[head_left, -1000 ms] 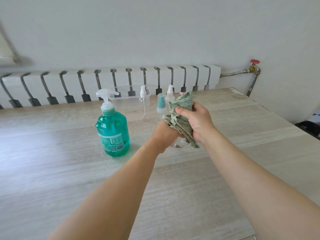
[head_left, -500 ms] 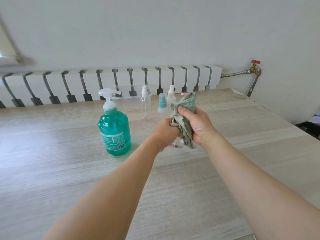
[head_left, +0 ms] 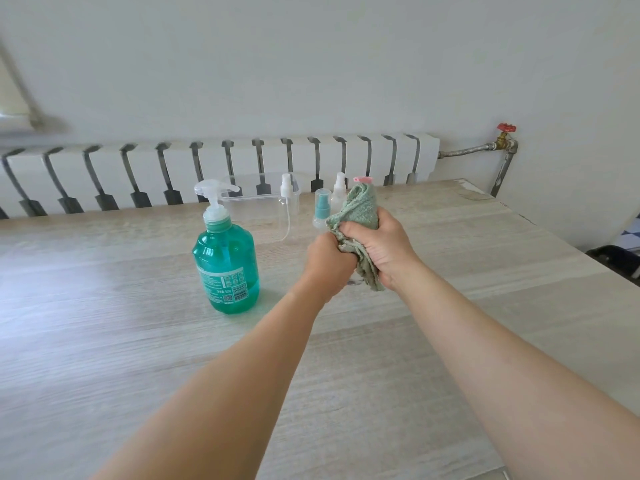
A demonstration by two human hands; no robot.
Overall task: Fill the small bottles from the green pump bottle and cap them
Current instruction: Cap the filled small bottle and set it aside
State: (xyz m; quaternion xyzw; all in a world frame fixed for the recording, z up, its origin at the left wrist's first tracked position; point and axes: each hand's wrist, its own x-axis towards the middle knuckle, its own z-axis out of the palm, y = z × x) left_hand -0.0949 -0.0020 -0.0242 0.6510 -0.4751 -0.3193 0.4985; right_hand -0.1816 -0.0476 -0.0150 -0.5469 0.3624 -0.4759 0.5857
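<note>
The translucent green plastic pump bottle (head_left: 225, 268) with its clear pump head stood upright toward the far side of the pale wood-grain bench (head_left: 104, 341), a little left of the middle, with liquid showing well up its body. Beyond it, near the far edge, stood a clear small bottle with a white spray top (head_left: 288, 202), a small bottle with a teal pump under a clear cover (head_left: 322, 211) and another white-topped small bottle (head_left: 338, 192), all apparently capped; a clear plastic tub (head_left: 256, 199) sat behind them. I judged the filling mostly over and a wipe-down under way. The right hand (head_left: 381, 251) gripped a crumpled green terry cloth (head_left: 360, 220), fingers curled round it. The left hand (head_left: 329, 263) was curled against the cloth from below; whether it held a bottle inside I could not tell. The green bottle's label carried a QR code and a barcode; its print was too small to read.
</note>
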